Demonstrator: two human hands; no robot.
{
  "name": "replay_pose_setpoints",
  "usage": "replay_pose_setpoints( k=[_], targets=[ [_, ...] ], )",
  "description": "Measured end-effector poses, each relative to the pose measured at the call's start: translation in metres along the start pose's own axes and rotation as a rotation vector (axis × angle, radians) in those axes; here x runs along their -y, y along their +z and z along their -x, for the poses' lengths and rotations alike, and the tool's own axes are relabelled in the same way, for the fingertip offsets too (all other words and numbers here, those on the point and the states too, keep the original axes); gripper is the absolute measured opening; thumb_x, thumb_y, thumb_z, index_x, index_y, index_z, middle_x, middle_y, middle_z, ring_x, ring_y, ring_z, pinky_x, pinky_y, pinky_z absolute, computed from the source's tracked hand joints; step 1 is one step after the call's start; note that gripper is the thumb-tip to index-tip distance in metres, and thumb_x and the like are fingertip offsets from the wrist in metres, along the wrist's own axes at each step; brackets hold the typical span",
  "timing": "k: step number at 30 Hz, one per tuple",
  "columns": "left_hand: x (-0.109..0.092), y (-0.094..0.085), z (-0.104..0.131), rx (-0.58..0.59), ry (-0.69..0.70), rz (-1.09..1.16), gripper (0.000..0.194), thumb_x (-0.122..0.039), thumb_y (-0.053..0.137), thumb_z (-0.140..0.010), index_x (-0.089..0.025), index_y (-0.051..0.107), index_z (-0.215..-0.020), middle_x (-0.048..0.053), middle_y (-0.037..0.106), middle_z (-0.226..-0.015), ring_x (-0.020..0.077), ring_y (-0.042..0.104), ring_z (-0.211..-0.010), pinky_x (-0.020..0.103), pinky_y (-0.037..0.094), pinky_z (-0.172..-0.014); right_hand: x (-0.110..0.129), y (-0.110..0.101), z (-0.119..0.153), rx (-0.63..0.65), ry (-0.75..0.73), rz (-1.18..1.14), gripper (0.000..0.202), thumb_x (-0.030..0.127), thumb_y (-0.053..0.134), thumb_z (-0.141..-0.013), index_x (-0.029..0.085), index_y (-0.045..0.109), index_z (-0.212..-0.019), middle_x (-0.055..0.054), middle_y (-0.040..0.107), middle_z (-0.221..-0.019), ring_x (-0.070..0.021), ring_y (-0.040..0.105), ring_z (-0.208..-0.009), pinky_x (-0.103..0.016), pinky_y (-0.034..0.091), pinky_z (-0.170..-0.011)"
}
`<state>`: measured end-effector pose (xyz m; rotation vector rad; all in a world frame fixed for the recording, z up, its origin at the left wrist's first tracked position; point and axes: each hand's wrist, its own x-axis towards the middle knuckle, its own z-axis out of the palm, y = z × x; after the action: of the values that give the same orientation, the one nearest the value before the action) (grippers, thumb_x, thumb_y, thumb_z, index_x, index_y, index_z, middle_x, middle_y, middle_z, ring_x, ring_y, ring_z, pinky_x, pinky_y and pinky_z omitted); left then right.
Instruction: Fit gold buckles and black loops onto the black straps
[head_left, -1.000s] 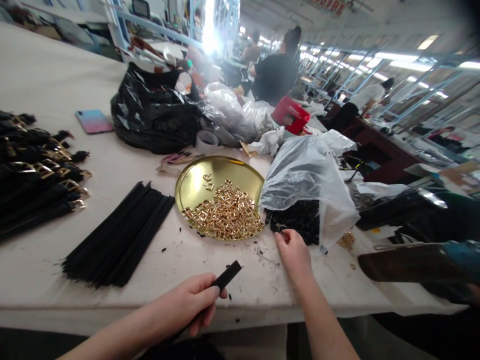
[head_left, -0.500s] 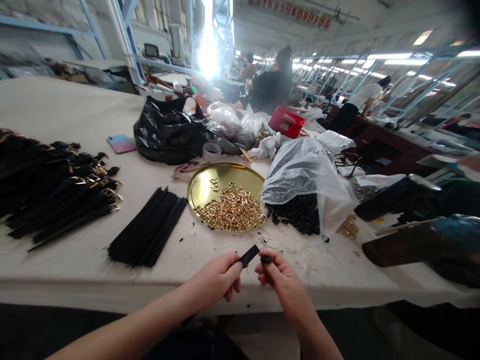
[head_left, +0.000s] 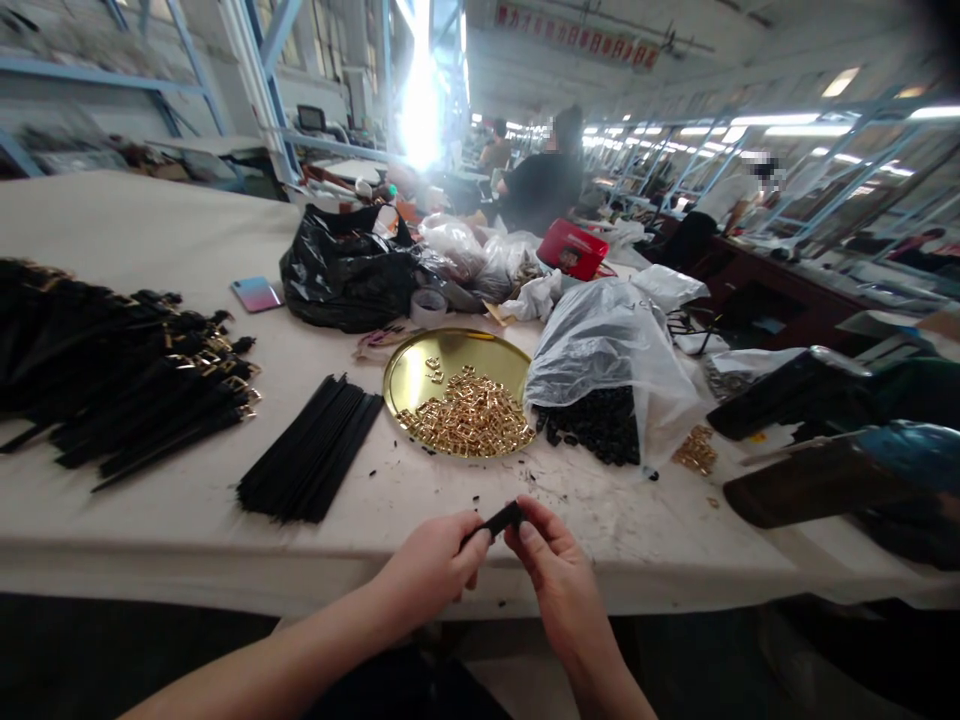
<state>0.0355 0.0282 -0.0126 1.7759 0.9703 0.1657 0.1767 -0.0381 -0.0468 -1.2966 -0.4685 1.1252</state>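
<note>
My left hand is closed on a black strap near the table's front edge. The fingers of my right hand pinch round the strap's far end; the small black piece they held is now hidden. Beyond my hands lies a round gold tray with a heap of small gold buckles. To its left is a bundle of black straps. Small black pieces spill from a clear plastic bag right of the tray.
Many black straps with gold buckles are piled at the left. Behind the tray sit a black plastic bag, a tape roll and a red item. A phone lies farther left. Dark cylinders stick in from the right.
My right hand has closed in on the end of the strap, where a gap showed before. The view has shifted slightly, so the table's things sit farther right at the left side.
</note>
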Motion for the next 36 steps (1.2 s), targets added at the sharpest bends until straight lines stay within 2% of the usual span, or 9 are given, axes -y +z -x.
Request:
replay_pose_setpoints(
  k=[3, 5, 8, 12, 16, 21, 24, 29, 36],
  targets=[
    [0.003, 0.003, -0.001, 0.028, -0.048, 0.056, 0.026, -0.037, 0.033, -0.084, -0.018, 0.049, -0.076, -0.002, 0.055, -0.056, 0.0112, 0.048, -0.042, 0.019, 0.032, -0.041, -0.003, 0.004, 0.002, -0.009, -0.05, 0.034, 0.034, 0.033, 0.064, -0.071, 0.022, 0.062, -0.103, -0.005, 0.064, -0.108, -0.0212, 0.059, -0.098, -0.041, 0.043, -0.092],
    [0.005, 0.003, -0.001, 0.009, -0.031, -0.017, 0.025, -0.034, 0.034, -0.084, -0.018, 0.05, -0.073, -0.001, 0.055, -0.055, 0.0118, 0.049, -0.044, 0.02, 0.031, -0.044, -0.005, 0.004, 0.003, -0.034, -0.1, 0.191, 0.032, 0.034, 0.059, -0.075, 0.021, 0.063, -0.104, -0.006, 0.064, -0.109, -0.0228, 0.058, -0.101, -0.044, 0.04, -0.094],
    [0.005, 0.0, 0.0, -0.023, 0.014, -0.171, 0.025, -0.032, 0.037, -0.083, -0.018, 0.052, -0.068, 0.001, 0.057, -0.055, 0.0133, 0.051, -0.05, 0.021, 0.03, -0.048, -0.009, 0.002, 0.005, -0.057, -0.316, 0.49, 0.028, 0.03, 0.053, -0.079, 0.022, 0.065, -0.103, -0.007, 0.064, -0.111, -0.0245, 0.055, -0.106, -0.047, 0.037, -0.097],
    [0.006, -0.003, -0.001, -0.001, 0.041, -0.255, 0.03, -0.032, 0.035, -0.084, -0.018, 0.056, -0.068, 0.002, 0.058, -0.058, 0.0138, 0.05, -0.052, 0.022, 0.027, -0.049, -0.011, 0.0, 0.007, 0.078, -0.547, 0.664, 0.03, 0.023, 0.051, -0.079, 0.026, 0.064, -0.106, -0.006, 0.062, -0.114, -0.024, 0.054, -0.109, -0.044, 0.04, -0.096],
    [0.009, -0.004, -0.002, -0.054, 0.056, -0.333, 0.03, -0.032, 0.036, -0.083, -0.018, 0.059, -0.07, 0.004, 0.059, -0.062, 0.0153, 0.05, -0.055, 0.024, 0.023, -0.049, -0.008, 0.005, 0.006, -0.021, -0.335, 0.542, 0.03, 0.03, 0.057, -0.076, 0.024, 0.064, -0.104, -0.007, 0.065, -0.11, -0.0248, 0.058, -0.103, -0.045, 0.043, -0.092],
    [0.005, -0.006, 0.0, -0.012, 0.026, -0.243, 0.031, -0.031, 0.036, -0.081, -0.017, 0.06, -0.068, 0.002, 0.056, -0.058, 0.0138, 0.047, -0.051, 0.023, 0.022, -0.047, -0.01, 0.01, 0.004, -0.023, 0.051, 0.05, 0.029, 0.036, 0.066, -0.069, 0.019, 0.066, -0.093, -0.008, 0.068, -0.099, -0.0212, 0.064, -0.086, -0.037, 0.051, -0.078],
    [0.003, -0.005, 0.001, 0.06, -0.054, -0.104, 0.031, -0.031, 0.034, -0.081, -0.017, 0.059, -0.072, -0.001, 0.052, -0.052, 0.013, 0.046, -0.048, 0.021, 0.023, -0.044, -0.013, 0.012, 0.008, -0.079, 0.02, 0.083, 0.029, 0.036, 0.067, -0.068, 0.02, 0.066, -0.092, -0.007, 0.069, -0.095, -0.0203, 0.064, -0.079, -0.038, 0.051, -0.075],
    [0.006, -0.005, 0.001, 0.023, 0.014, -0.163, 0.028, -0.028, 0.036, -0.08, -0.017, 0.058, -0.066, 0.0, 0.053, -0.053, 0.0128, 0.045, -0.051, 0.022, 0.023, -0.047, -0.013, 0.012, 0.013, -0.097, -0.3, 0.453, 0.019, 0.034, 0.065, -0.069, 0.022, 0.07, -0.083, -0.006, 0.069, -0.092, -0.0228, 0.059, -0.091, -0.041, 0.042, -0.089],
    [0.006, -0.008, -0.001, 0.02, 0.095, -0.239, 0.031, -0.032, 0.035, -0.084, -0.017, 0.058, -0.071, 0.002, 0.058, -0.063, 0.0135, 0.049, -0.057, 0.023, 0.024, -0.049, -0.012, 0.009, 0.005, -0.002, 0.073, 0.039, 0.03, 0.037, 0.065, -0.071, 0.019, 0.064, -0.094, -0.005, 0.068, -0.088, -0.0159, 0.062, -0.071, -0.032, 0.05, -0.071]
  ],
)
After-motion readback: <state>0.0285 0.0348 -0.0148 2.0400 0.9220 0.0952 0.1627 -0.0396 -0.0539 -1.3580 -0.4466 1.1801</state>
